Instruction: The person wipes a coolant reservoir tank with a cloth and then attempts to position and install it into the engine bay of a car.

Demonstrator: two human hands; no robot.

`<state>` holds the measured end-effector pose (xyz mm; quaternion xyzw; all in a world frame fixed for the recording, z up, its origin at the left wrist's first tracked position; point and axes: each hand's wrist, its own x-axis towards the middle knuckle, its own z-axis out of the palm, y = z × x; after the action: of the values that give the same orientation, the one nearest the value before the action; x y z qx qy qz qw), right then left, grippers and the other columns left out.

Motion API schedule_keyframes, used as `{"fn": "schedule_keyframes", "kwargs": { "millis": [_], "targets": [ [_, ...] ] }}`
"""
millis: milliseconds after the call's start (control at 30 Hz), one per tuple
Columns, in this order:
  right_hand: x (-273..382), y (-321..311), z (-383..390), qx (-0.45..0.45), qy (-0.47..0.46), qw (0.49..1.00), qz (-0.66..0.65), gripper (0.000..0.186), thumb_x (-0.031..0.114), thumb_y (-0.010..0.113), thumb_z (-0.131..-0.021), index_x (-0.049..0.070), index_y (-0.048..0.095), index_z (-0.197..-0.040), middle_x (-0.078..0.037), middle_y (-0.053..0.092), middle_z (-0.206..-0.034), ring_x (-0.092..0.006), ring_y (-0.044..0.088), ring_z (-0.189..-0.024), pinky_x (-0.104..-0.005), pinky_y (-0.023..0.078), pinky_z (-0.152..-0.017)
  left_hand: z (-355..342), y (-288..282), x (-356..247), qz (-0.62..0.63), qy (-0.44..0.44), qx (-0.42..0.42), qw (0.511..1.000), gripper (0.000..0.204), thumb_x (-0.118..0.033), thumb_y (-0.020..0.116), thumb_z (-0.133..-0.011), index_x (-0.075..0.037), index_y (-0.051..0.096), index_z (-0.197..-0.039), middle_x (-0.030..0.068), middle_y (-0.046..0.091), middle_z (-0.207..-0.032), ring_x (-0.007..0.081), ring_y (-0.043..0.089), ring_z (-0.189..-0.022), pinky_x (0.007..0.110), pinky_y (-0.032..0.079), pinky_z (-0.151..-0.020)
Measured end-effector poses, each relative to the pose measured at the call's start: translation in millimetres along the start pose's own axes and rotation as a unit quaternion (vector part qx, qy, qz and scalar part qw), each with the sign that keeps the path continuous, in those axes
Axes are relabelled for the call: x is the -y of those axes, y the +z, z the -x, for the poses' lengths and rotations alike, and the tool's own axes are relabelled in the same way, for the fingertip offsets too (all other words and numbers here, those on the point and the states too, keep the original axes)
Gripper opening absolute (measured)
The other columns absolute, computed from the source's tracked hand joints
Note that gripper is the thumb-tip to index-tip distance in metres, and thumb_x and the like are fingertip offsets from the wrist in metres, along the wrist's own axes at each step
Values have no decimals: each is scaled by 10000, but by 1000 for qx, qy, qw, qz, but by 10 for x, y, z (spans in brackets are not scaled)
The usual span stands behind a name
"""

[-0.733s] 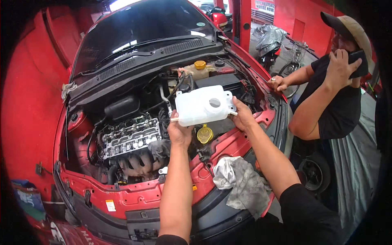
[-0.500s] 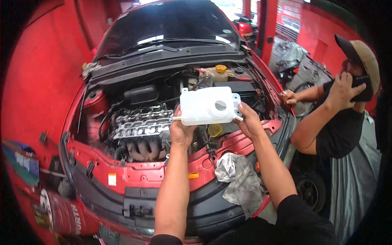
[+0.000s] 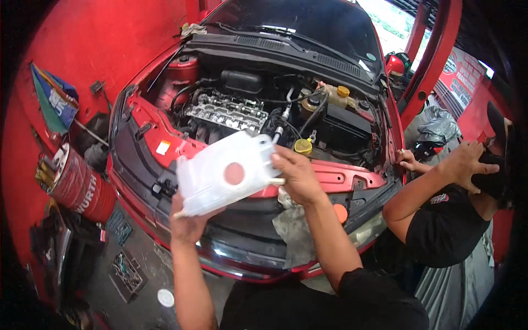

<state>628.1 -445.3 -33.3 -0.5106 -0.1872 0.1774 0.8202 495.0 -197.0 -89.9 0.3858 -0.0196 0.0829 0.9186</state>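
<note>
Between my two hands I hold a translucent white plastic coolant tank (image 3: 212,170), tilted with its right end higher. A round opening in it shows red from behind. My left hand (image 3: 188,223) grips the lower left end, its fingers partly hidden under the tank. At the right end, beside a small pipe stub, my right hand (image 3: 297,175) has its thumb and fingers closed on the edge. The tank is in front of the open engine bay of a red car, where the bare top of the engine (image 3: 228,113) shows.
A grey rag (image 3: 295,234) lies over the car's front edge. To the right, a person in black (image 3: 448,225) holds a phone and rests a hand on the fender. A red drum (image 3: 88,190) stands at left; a tray of tools (image 3: 128,275) lies on the floor.
The tank has moved left and down and is more tilted, both hands still on it. My view has swung, showing more floor and the drum at left.
</note>
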Motion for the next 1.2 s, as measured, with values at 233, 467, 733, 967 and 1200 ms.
{"fn": "schedule_keyframes", "kwargs": {
  "millis": [233,467,733,967,1200],
  "targets": [
    [-243,761,399,195,75,972,111,433,220,656,-994,21,600,-1374,-27,687,-1172,-93,611,-1029,-284,506,-911,1256,-536,-114,-11,55,-103,993,928,-611,625,-886,-93,265,-1567,188,404,-1541,444,457,-1357,704,501,-935],
    [-559,1257,726,299,99,949,-15,404,271,622,-1021,32,623,-1347,-31,681,-1064,-70,614,-866,-245,517,-684,2114,-754,16,62,116,-180,975,915,-688,563,-873,-187,262,-1577,160,351,-1571,481,430,-1356,688,557,-788],
    [-1601,1260,944,49,-71,828,554,387,281,661,-944,16,666,-1226,-170,642,-1212,-335,606,-1146,-413,460,-1020,3137,-1542,-697,114,187,-272,937,969,-748,535,-820,-219,268,-1587,110,308,-1620,469,370,-1410,741,456,-915],
    [-1971,1245,1075,-92,-234,759,601,191,107,715,-848,33,707,-1023,-127,665,-1073,-316,614,-1021,-401,492,-898,3630,-2157,-1743,76,259,-365,891,852,-662,608,-863,-245,334,-1553,102,328,-1597,423,332,-1419,697,402,-1012],
    [-2035,1405,971,-115,-246,737,619,169,99,733,-810,45,702,-967,-126,668,-1014,-316,621,-971,-417,496,-871,3444,-2515,-1777,134,259,-331,897,847,-582,642,-883,-254,286,-1578,153,252,-1628,457,305,-1433,680,371,-1087]
  ]
}}
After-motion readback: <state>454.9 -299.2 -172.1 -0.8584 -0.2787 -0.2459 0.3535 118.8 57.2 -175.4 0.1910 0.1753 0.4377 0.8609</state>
